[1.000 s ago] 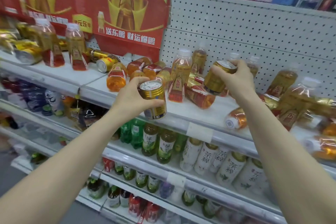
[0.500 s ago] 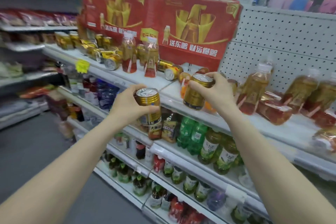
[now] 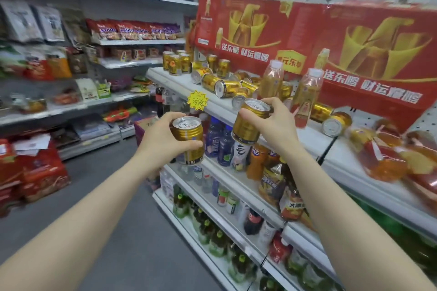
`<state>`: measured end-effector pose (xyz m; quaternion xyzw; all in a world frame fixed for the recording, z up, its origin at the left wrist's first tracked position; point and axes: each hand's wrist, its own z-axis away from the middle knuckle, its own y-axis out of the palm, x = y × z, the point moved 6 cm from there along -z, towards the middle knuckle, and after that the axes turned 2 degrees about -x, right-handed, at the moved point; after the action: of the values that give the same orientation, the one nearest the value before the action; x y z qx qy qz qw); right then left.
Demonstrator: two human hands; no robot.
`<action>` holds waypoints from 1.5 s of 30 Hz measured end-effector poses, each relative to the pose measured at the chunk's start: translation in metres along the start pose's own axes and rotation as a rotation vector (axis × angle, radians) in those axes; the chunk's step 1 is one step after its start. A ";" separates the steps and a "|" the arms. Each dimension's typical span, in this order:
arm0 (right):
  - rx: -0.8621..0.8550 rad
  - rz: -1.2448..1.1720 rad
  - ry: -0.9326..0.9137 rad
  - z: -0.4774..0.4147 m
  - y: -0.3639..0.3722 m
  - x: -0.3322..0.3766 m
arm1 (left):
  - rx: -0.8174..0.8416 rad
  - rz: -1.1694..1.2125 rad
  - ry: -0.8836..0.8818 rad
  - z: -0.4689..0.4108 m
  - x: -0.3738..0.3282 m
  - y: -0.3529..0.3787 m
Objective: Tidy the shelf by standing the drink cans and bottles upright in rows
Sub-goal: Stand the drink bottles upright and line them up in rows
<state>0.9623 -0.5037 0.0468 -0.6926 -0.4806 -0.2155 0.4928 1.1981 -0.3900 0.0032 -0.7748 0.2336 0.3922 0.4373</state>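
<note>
My left hand (image 3: 159, 140) grips a gold drink can (image 3: 189, 141) upright in front of the shelf edge. A second gold can (image 3: 248, 125), tilted slightly, is held in my right hand (image 3: 275, 126) just over the white shelf (image 3: 307, 139). On that shelf several gold cans lie on their sides (image 3: 224, 87), and a few stand upright at the far left end (image 3: 175, 64). Two amber bottles stand upright, one (image 3: 272, 80) behind my right hand and one (image 3: 307, 92) beside it. More bottles lie flat at the right (image 3: 380, 156).
A red promotional carton (image 3: 331, 54) stands at the back of the shelf. A yellow price tag (image 3: 197, 101) hangs on the shelf edge. Lower shelves hold packed drink bottles (image 3: 224, 144). The aisle floor (image 3: 113, 196) opens to the left, with snack shelves (image 3: 71, 66) beyond.
The view has swung left along the shelf. Both hands, each still holding its can, have travelled left toward the section with the fallen gold cans.
</note>
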 end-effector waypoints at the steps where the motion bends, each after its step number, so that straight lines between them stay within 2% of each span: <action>1: 0.008 -0.007 -0.001 -0.011 0.013 0.002 | -0.006 0.001 0.002 -0.013 0.008 -0.004; 9: 0.026 0.004 -0.018 -0.131 0.091 0.005 | -0.054 -0.042 0.021 -0.147 0.053 -0.020; 17: -0.032 0.034 -0.047 -0.263 0.147 0.013 | -0.055 0.004 0.046 -0.275 0.077 -0.028; 24: -0.170 0.134 0.062 -0.352 0.176 -0.009 | -0.003 0.009 0.087 -0.374 0.111 -0.020; 28: -0.193 0.286 0.186 -0.385 0.190 -0.031 | 0.064 0.025 0.114 -0.424 0.126 -0.012; 33: -0.104 0.423 0.312 -0.413 0.220 -0.055 | 0.164 0.028 0.156 -0.473 0.139 -0.005; 38: -0.038 0.606 0.329 -0.429 0.246 -0.063 | 0.226 0.006 0.200 -0.500 0.151 0.005; 42: -0.037 0.638 0.354 -0.430 0.254 -0.071 | 0.265 0.020 0.221 -0.510 0.157 0.012; 45: 0.020 0.778 0.245 -0.433 0.260 -0.063 | 0.278 0.016 0.241 -0.515 0.158 0.017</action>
<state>1.2382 -0.9313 0.0573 -0.7872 -0.1227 -0.0891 0.5978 1.4862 -0.8452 0.0262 -0.7464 0.3426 0.2639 0.5058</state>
